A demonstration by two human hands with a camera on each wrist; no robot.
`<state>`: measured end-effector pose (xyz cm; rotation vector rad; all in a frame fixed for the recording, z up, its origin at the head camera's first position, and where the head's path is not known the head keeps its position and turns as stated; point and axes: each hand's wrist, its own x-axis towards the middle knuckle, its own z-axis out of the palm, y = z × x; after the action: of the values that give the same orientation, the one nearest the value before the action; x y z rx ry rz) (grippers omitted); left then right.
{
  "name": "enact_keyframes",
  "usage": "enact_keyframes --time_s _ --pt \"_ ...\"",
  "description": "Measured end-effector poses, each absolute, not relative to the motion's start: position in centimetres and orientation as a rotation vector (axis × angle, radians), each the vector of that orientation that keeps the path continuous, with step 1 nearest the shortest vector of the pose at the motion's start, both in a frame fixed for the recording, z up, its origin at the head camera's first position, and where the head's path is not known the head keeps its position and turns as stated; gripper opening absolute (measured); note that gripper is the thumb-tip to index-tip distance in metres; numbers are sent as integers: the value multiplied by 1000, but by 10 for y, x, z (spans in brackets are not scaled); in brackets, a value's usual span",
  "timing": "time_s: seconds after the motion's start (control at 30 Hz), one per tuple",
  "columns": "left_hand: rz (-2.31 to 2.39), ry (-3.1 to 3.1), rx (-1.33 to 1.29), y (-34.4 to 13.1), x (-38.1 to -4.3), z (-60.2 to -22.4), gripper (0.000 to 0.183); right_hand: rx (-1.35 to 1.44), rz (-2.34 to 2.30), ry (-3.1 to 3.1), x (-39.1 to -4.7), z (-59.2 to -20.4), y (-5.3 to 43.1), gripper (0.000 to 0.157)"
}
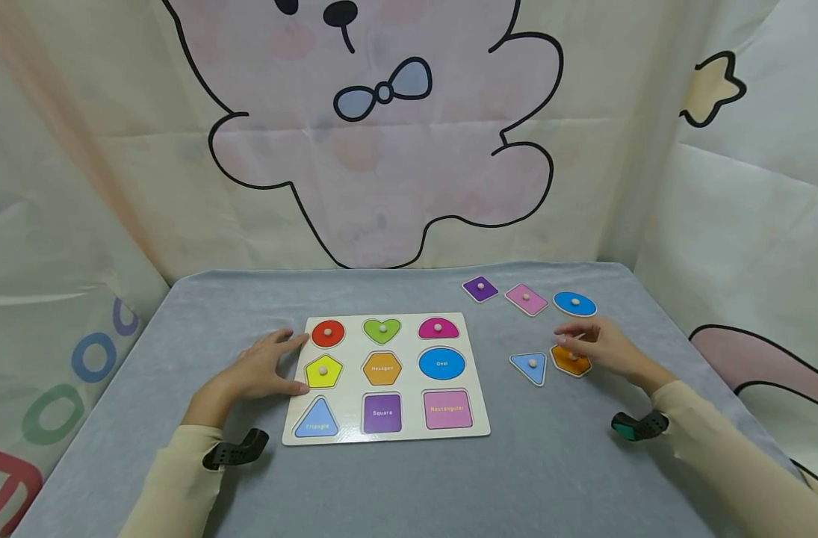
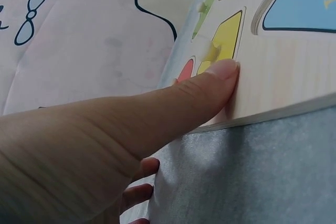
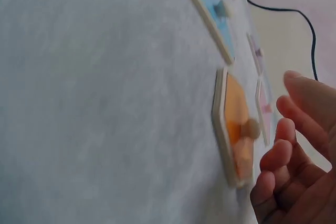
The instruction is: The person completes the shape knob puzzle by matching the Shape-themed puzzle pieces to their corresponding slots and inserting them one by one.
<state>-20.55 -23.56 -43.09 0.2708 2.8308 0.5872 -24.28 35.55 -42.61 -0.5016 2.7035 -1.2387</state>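
Observation:
A white wooden shape puzzle board (image 1: 409,444) lies on the table, with red circle, green heart, magenta half-circle and yellow pentagon (image 2: 223,40) pieces seated in it. My left hand (image 1: 264,366) rests at the board's left edge, thumb on the rim beside the pentagon and the other fingers spread. Over the orange hexagon piece (image 3: 237,114) hovers my right hand (image 1: 600,345). Its fingers are loosely bent with nothing between them, apart from the wooden knob (image 3: 251,128). Left of the hexagon lies a light blue triangle piece (image 1: 530,366).
Behind the right hand lie a purple square piece (image 1: 476,293), a pink rectangle piece (image 1: 526,305) and a blue oval piece (image 1: 574,308). Grey cloth (image 1: 409,493) covers the table. A printed curtain (image 1: 409,172) hangs at the back and sides.

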Motion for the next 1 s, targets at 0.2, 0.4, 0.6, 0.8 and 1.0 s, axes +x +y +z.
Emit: enact_keyframes --time_s 0.2,0.4,0.6,0.8,1.0 --pt "592 2832 271 -234 -207 -431 102 -515 -1176 2738 -241 -432 372 23" --pt "593 2832 266 -234 -206 -431 101 -499 -1096 2723 -240 -434 378 24" --pt "586 2833 263 -235 -205 -431 101 -578 -1078 2731 -242 -436 377 19" --pt "586 2837 266 -237 -205 -432 102 -640 -1097 2725 -243 -437 376 15" --pt "584 2834 266 -236 -206 -431 102 -607 -1098 2749 -243 -434 373 14"
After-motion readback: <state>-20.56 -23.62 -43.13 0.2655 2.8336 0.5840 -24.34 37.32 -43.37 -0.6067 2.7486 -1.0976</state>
